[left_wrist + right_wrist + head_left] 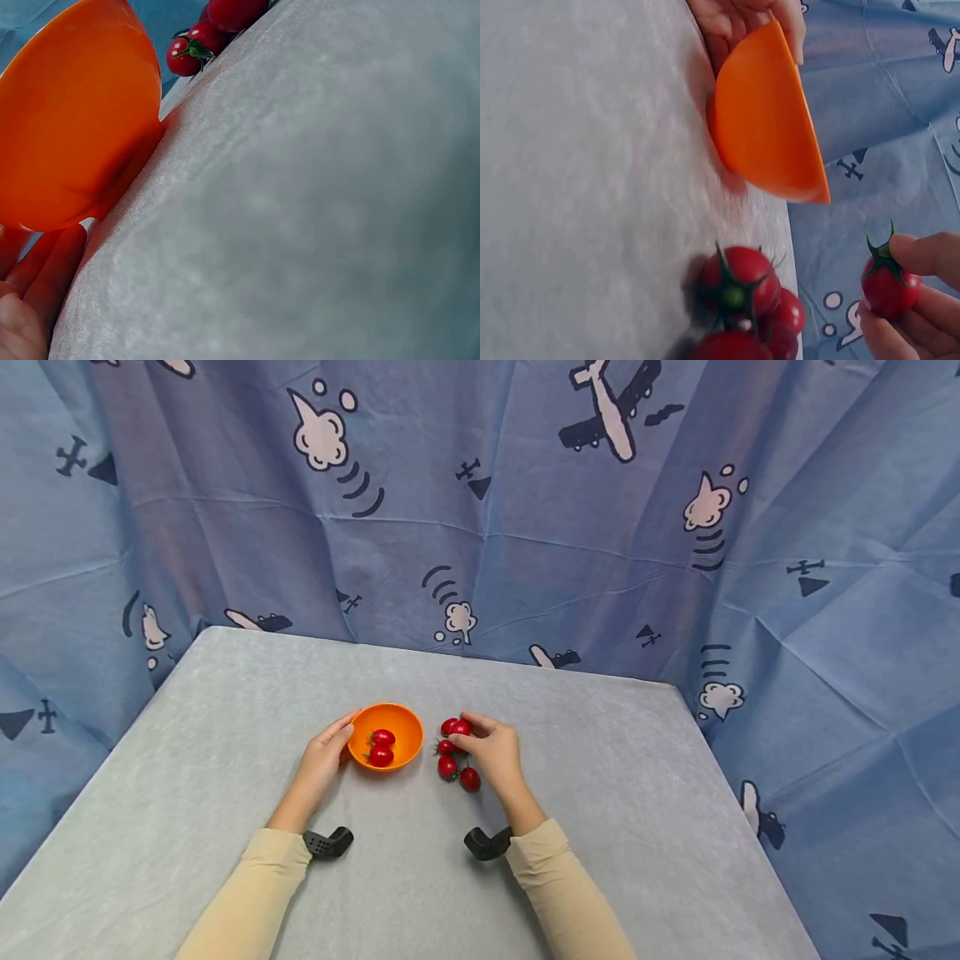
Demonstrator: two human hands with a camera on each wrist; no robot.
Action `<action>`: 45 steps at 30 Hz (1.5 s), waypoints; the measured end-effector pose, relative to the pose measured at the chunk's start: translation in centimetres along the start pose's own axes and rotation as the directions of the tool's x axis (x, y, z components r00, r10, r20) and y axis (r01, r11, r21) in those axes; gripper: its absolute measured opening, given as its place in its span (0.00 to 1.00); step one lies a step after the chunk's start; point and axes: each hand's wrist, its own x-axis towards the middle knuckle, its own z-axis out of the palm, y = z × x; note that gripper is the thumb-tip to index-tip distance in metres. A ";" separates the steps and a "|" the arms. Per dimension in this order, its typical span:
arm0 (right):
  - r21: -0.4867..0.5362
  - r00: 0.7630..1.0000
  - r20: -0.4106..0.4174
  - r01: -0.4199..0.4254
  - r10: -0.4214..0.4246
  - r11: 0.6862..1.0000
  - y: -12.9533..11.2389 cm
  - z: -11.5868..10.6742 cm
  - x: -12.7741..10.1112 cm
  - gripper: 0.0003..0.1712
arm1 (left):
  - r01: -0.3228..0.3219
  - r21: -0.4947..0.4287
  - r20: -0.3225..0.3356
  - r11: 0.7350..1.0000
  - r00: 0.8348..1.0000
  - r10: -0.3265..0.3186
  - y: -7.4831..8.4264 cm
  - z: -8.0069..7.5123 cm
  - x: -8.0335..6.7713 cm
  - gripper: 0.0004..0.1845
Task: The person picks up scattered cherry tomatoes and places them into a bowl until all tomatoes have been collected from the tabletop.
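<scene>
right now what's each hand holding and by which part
The right hand pinches a tomato by its sides, fingertips near the stem; the left hand holds the bowl by its rim.

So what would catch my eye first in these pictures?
Probably the orange bowl mid-table, with two red tomatoes inside, steadied by the left hand. Beside it, the right hand pinches one tomato above a small loose cluster on the grey tablecloth.
</scene>
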 end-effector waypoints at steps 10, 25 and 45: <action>0.031 0.999 0.040 0.023 -0.024 0.999 -1.1 1.4 -0.2 0.25 | -0.006 -0.012 -0.010 1.000 1.000 0.006 -0.1 0.0 0.1 0.26; 0.032 0.991 0.120 0.049 -0.053 0.998 -2.1 3.8 -0.2 0.26 | -0.002 -0.042 -0.007 0.999 1.000 0.002 0.1 0.0 0.1 0.25; 0.064 0.987 0.156 0.031 -0.041 0.997 -3.0 6.6 0.0 0.24 | -0.002 -0.035 -0.003 0.999 1.000 0.002 0.1 0.0 0.1 0.25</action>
